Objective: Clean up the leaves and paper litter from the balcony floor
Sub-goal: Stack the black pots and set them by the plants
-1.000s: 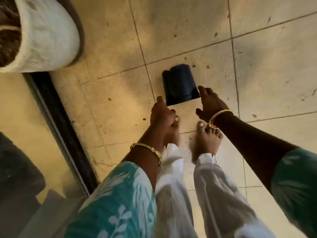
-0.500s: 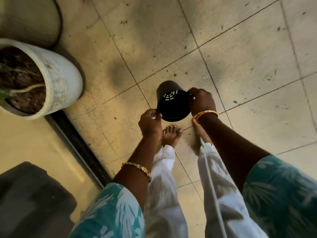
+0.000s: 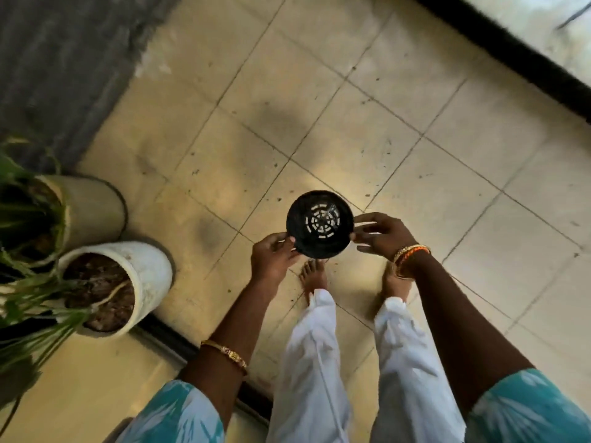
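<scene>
Pinching the black pot (slotted base visible) by its rim: left hand, right hand.

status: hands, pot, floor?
Left hand and right hand both grip the black pot by its rim, held above the floor. Pot looks empty. Small specks on the tiles; nothing in the way.

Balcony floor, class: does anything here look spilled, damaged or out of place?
Nothing spilled or broken. The tiled floor carries only small dark specks. The one oddity: the black pot, held between left hand and right hand, is empty, daylight showing through its slotted base.
</scene>
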The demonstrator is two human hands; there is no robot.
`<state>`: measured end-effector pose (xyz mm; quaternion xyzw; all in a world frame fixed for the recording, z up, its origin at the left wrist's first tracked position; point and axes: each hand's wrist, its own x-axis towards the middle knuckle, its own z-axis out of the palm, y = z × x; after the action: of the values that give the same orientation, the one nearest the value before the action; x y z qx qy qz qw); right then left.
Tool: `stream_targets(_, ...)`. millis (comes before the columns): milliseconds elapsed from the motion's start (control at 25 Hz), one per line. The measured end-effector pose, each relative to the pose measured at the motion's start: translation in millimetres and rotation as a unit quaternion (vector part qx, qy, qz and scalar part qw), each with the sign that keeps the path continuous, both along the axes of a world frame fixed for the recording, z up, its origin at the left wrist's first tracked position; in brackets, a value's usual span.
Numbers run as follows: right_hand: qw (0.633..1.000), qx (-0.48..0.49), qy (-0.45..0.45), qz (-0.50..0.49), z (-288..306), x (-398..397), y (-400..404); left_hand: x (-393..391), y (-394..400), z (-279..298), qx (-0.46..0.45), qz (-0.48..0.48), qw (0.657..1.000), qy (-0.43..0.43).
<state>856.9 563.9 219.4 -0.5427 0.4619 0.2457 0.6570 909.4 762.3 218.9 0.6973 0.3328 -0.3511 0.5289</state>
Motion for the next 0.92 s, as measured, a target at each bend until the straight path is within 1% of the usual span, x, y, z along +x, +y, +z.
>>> stream_targets(120,0.993,0.021,0.008,-0.114,11.3,-45.8,-13.5,-7.9,-26.6,19.3,-0.002,-0.079,0.997,-0.008)
stream_targets(200,0.978,0.009,0.013,-0.209,16.4,-85.5,-23.1,-25.6,-53.9,24.5,0.013,-0.151,0.988,-0.02)
stream_targets(320,0.941,-0.015,0.04,-0.335,24.3,-141.7,-36.0,-59.4,-96.6,32.4,0.042,-0.248,0.967,-0.048)
stream_targets(440,0.898,-0.014,0.03,-0.439,35.8,-204.7,-61.9,-109.4,-152.3,49.3,0.021,-0.298,0.954,-0.04)
stream_targets(600,0.861,-0.043,0.014,-0.506,47.1,-297.5,-106.8,-192.3,-228.7,71.9,0.008,-0.392,0.919,-0.044)
stream_targets(720,0.835,-0.072,0.032,-0.544,44.9,-366.8,-145.6,-258.2,-284.7,69.1,0.023,-0.457,0.888,-0.039)
stream_targets(840,0.829,-0.116,0.064,-0.544,40.4,-441.7,-185.8,-331.2,-341.4,63.1,0.062,-0.556,0.826,-0.072)
stream_targets(920,0.827,-0.137,0.082,-0.54,39.6,-484.4,-215.2,-371.1,-377.2,61.6,0.055,-0.589,0.799,-0.112)
